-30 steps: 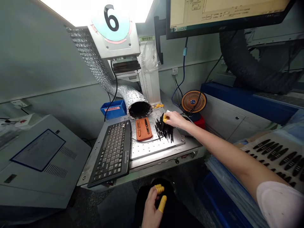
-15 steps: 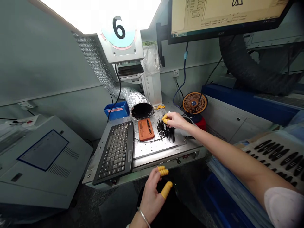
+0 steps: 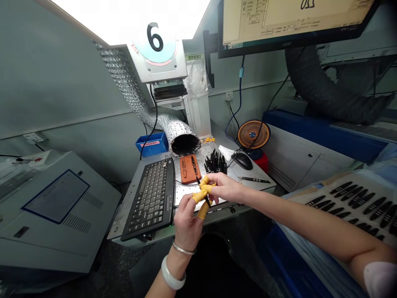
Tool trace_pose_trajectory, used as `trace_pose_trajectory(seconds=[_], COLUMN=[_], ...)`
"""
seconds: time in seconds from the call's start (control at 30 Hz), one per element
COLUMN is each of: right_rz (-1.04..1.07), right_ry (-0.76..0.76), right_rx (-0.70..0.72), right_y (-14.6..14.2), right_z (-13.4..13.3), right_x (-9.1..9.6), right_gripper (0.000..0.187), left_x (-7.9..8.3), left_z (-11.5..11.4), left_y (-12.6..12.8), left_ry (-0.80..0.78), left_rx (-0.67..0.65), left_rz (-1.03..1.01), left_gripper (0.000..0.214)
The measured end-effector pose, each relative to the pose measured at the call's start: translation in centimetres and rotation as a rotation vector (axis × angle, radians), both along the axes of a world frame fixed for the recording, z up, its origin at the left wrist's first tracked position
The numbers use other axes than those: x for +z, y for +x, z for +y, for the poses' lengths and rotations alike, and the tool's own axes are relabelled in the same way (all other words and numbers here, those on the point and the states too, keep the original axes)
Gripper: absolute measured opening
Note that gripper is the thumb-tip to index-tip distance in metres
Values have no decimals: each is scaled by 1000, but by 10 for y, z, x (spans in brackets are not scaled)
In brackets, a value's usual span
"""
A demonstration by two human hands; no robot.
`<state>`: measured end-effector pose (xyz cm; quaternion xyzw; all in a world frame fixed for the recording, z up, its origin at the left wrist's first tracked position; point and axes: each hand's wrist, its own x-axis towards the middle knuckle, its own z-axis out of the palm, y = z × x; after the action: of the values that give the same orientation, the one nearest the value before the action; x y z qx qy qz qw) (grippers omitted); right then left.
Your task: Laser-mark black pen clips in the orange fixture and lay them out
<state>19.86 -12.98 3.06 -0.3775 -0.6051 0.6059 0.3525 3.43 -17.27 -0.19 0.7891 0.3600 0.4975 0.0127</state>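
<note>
My left hand (image 3: 187, 221) and my right hand (image 3: 226, 187) meet above the front edge of the metal plate, both wearing yellow finger cots. Between their pinched fingers is a slim black blade-shaped piece (image 3: 198, 181); one end sticks out above the fingers, the other below, and its middle is hidden. Just behind the hands lies an orange block (image 3: 186, 179) with two knife-shaped recesses, a dark piece lying in the right one. A pile of similar black pieces (image 3: 216, 162) rests on the plate beyond my right hand.
A black keyboard (image 3: 151, 192) lies left of the plate. A mouse (image 3: 243, 161) and a dark strip (image 3: 254, 179) are to the right. A foil duct (image 3: 184, 131) opens behind the block. Rows of black pieces (image 3: 359, 197) lie on a pale sheet at the right.
My right hand has come back from the pile toward me with a black piece. My left hand has risen to meet it, and its fingers have closed on the piece.
</note>
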Motion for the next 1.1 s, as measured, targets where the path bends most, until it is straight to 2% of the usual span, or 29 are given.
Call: trace_pose_trajectory(seconds=[0.1, 0.2, 0.27, 0.43, 0.5, 0.57, 0.7, 0.83, 0.9, 0.97, 1.03, 1.1], right_rz=[26, 51, 27, -223, -272, -213, 13, 173, 208, 195, 171, 153], right_ry=[-48, -48, 2, 186, 177, 126, 43, -26, -19, 0, 13, 7], right_rx=[-2, -7, -2, 38, 91, 159, 156, 88, 42, -11, -74, -145], right_y=[0, 0, 2, 14, 19, 23, 21, 11, 9, 10, 15, 20], right_z=[-4, -6, -8, -10, -8, -6, -4, -6, -4, 3, 15, 32], right_x=[-2, -4, -5, -3, 1, 5, 6, -1, -5, -7, -8, -11], right_gripper=[11, 8, 13, 18, 16, 18, 22, 24, 24, 23, 20, 16], left_x=[3, 4, 5, 5, 8, 12, 16, 15, 14, 15, 16, 17], left_z=[2, 5, 7, 14, 17, 19, 21, 23, 26, 33, 47, 69], left_y=[-1, 1, 3, 4, 2, 1, 3, 8, 6, -1, -12, -23], left_ry=[64, -23, -181, -739, -909, -1050, -1215, -1283, -1305, -1309, -1261, -1115], left_rx=[12, 13, -12, -125, -206, -317, -498, -543, -514, -453, -354, -195], left_rz=[41, -77, -226, -618, -704, -787, -980, -1117, -1103, -1004, -822, -519], left_gripper=[22, 23, 21, 25, 30, 32, 32, 32, 32, 36, 42, 44])
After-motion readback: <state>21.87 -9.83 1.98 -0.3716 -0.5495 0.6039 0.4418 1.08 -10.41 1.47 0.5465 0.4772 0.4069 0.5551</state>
